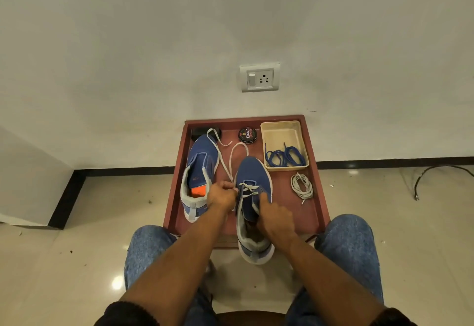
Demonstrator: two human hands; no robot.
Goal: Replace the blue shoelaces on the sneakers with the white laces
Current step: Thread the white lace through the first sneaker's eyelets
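Observation:
Two blue sneakers lie on a red-brown tray table (319,197). The left sneaker (198,171) has no lace in it. The right sneaker (252,177) carries a white lace (230,161) through its lower eyelets, with the loose ends trailing over the left sneaker's toe. My left hand (221,195) pinches that lace beside the eyelets. My right hand (275,219) grips the right sneaker's collar and tongue. The blue laces (284,157) lie in a beige tray (282,130). A second white lace (302,187) sits coiled on the table at the right.
A shoe polish tin (247,135) stands at the back of the table, and a dark object (198,132) behind the left sneaker. A wall socket (259,77) is above. My knees in jeans (351,243) flank the table. A black cable (436,174) lies on the floor at the right.

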